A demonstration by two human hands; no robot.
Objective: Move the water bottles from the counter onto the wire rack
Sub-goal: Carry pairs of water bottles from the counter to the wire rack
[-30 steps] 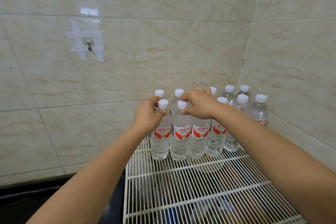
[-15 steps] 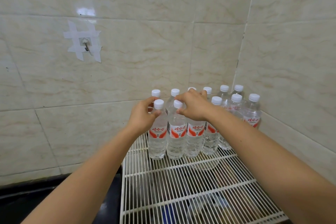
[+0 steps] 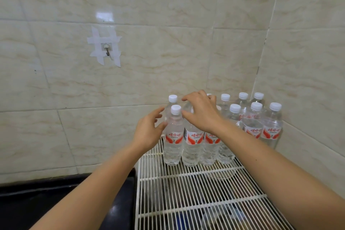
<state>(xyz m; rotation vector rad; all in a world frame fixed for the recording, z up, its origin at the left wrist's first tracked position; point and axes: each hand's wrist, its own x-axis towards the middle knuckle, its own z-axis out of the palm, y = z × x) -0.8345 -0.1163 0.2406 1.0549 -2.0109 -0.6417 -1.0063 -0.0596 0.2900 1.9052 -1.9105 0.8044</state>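
Note:
Several clear water bottles with white caps and red-and-white labels stand upright in two rows at the back of the white wire rack (image 3: 196,188), in the wall corner. The front-left bottle (image 3: 173,136) is nearest my hands. My left hand (image 3: 149,130) hovers just left of it, fingers spread, fingertips at its shoulder. My right hand (image 3: 201,112) hangs over the second front bottle (image 3: 192,144), fingers apart, hiding its cap. Neither hand grips anything.
Tiled walls close in behind and on the right. A metal hook (image 3: 106,50) taped to the back wall hangs up left. A black counter (image 3: 56,201) lies left of the rack. Dim objects show below through the rack's wires.
Both hands have let go of the two front bottles' necks and opened. The bottles stay standing on the rack. My view has shifted slightly.

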